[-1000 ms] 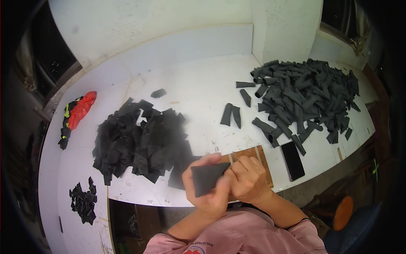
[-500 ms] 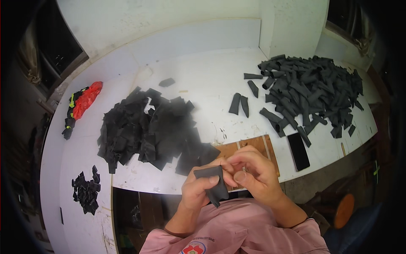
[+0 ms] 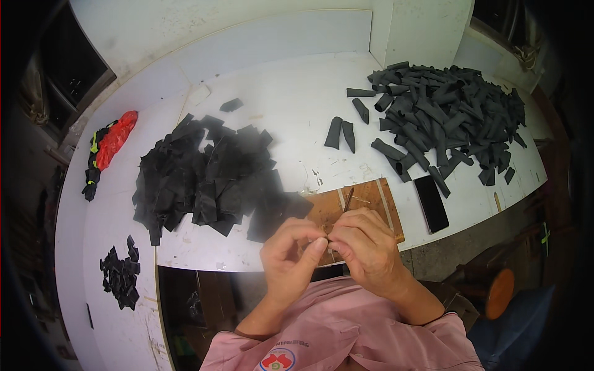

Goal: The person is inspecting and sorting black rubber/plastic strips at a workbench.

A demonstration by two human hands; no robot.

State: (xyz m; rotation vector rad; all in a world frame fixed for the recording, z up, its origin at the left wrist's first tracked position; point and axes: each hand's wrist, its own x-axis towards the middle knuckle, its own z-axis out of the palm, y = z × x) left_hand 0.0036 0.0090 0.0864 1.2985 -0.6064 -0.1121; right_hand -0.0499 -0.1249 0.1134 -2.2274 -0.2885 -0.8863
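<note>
At lower centre, the left hand [image 3: 291, 250] and right hand [image 3: 370, 250] pinch a small, mostly hidden dark piece [image 3: 328, 239]; a slim, dark stick [image 3: 349, 198] juts from the right grip. Thin, square-cornered black scraps [image 3: 207, 179] heap centre-left; matte charcoal tubes [image 3: 442, 123] pile upper right.

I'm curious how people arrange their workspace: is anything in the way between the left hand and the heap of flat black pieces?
No, nothing visible: the near edge of the heap of flat pieces lies just beyond the left hand. The phone is off to the right, past the brown board.
</note>
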